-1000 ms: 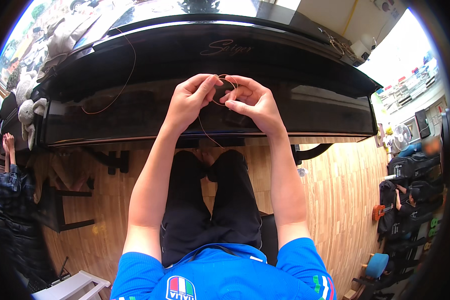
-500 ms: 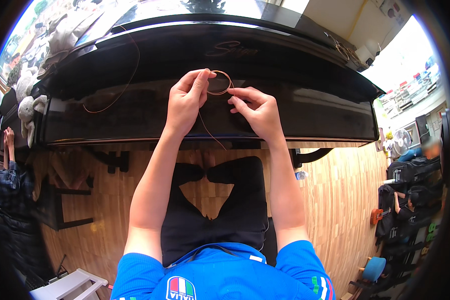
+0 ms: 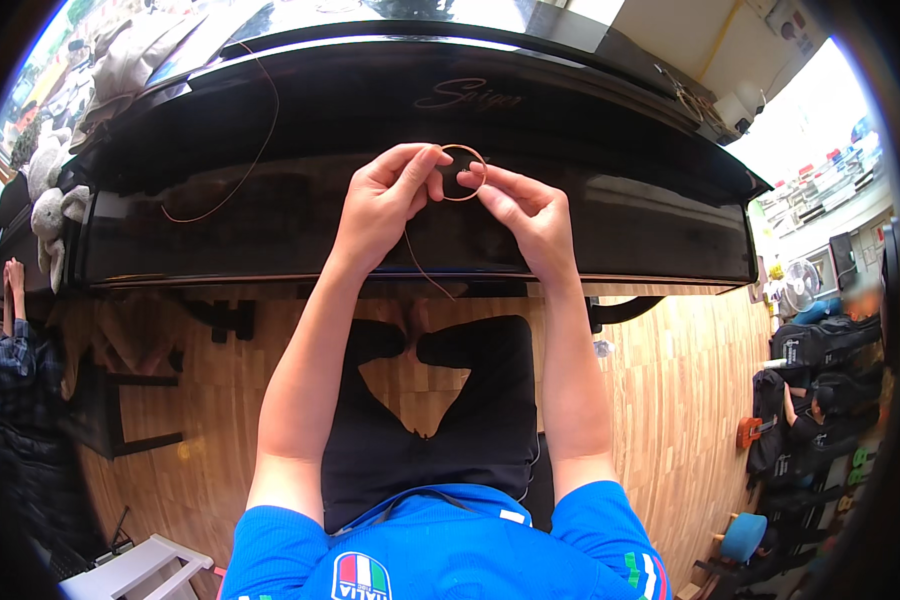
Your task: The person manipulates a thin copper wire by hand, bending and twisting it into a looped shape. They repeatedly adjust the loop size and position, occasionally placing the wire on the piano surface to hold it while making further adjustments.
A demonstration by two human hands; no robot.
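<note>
A thin copper-coloured wire is wound into a small ring (image 3: 460, 199) in front of the black piano (image 3: 620, 225). My left hand (image 3: 375, 205) pinches the ring's left side between thumb and fingers. On the opposite side, my right hand (image 3: 535, 215) is closed on the ring, thumb and index finger together. A loose tail of the wire (image 3: 417, 262) hangs below my left hand and curves to the right. Farther left, another thin copper-coloured strand (image 3: 273, 125) runs down in a curve over the piano's dark front.
A grey plush toy (image 3: 48, 215) sits at the piano's left end. Beyond it a person's hands (image 3: 13, 285) rest by another dark surface. Black bags (image 3: 805, 345) and a fan (image 3: 800, 285) stand at right. A white stool-like frame (image 3: 150, 570) is at lower left.
Both hands have shifted slightly right with the wire ring. My right fingers have moved up along the ring's right side, and the ring has turned a little.
</note>
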